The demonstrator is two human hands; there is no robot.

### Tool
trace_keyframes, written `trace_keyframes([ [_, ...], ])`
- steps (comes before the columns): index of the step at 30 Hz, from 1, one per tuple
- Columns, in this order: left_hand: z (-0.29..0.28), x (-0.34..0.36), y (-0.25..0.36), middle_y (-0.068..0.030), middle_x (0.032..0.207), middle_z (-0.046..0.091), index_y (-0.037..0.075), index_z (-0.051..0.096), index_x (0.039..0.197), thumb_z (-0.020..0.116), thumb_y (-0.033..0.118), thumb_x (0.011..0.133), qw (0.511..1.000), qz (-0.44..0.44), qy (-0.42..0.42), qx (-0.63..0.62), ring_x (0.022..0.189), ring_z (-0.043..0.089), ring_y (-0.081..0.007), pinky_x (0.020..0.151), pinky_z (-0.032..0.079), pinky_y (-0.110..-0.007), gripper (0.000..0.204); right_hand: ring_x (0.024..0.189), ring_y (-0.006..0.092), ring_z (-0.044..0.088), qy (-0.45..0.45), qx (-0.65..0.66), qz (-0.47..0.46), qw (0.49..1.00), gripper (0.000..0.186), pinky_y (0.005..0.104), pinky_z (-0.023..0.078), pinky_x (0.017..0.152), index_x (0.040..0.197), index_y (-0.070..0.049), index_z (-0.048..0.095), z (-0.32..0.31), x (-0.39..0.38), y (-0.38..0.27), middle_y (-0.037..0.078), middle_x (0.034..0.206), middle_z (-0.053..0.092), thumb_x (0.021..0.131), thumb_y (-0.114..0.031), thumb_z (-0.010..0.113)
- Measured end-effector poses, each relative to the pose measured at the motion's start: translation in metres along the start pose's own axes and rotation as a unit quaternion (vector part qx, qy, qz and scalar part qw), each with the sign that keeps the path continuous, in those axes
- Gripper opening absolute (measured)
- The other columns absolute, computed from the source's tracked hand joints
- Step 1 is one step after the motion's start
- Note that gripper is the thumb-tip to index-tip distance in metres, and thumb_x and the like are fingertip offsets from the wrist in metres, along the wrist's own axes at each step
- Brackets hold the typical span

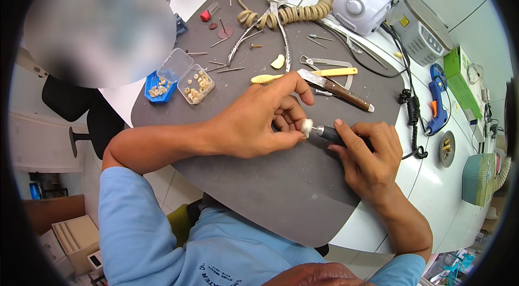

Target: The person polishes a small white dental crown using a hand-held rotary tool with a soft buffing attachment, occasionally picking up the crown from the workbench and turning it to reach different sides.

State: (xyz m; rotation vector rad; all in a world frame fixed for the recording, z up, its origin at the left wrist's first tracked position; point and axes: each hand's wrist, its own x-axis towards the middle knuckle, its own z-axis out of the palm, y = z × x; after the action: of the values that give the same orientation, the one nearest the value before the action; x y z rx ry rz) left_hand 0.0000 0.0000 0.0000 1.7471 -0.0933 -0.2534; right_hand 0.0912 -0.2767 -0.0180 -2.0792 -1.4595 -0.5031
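Observation:
My left hand (pixel 270 118) pinches a small cream-white piece (pixel 306 126) between thumb and fingers, index finger raised and curved. My right hand (pixel 367 159) grips a dark rotary handpiece (pixel 334 137), whose metal bit meets the white piece. Just beyond my fingers lie a yellow-handled tool (pixel 340 71), a wooden-handled knife (pixel 348 95) and a metal caliper-like tool (pixel 350 80). Further left, an open blue box (pixel 161 97) and an open clear box (pixel 195 99) hold several small pale pieces, all on the grey mat (pixel 254 183).
Pliers (pixel 284 42), scattered bits, a coiled hose (pixel 294 14) and white machine (pixel 357 7) are at the back. Right: grey device (pixel 419 29), green box (pixel 459 80), blue glue gun (pixel 437 105), small dish (pixel 447 159), teal container (pixel 476 180). A blurred oval hides the upper left.

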Motion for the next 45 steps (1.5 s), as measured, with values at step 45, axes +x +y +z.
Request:
trace_keyframes([
  [45,-0.0009,-0.0014,-0.0007,-0.0126,0.11,0.079,0.0,0.048,0.137,0.078,-0.003,0.1,1.0,0.003,0.0,-0.005,0.101,0.077,-0.0138,0.088,0.063,-0.029,0.048,0.078,0.0218,0.058,-0.001,0.003,0.006,1.0,0.058,0.039,0.036,0.067,0.128,-0.009,0.085,-0.0007,-0.0003,-0.0005,0.003,0.095,0.069,0.072,-0.016,0.099],
])
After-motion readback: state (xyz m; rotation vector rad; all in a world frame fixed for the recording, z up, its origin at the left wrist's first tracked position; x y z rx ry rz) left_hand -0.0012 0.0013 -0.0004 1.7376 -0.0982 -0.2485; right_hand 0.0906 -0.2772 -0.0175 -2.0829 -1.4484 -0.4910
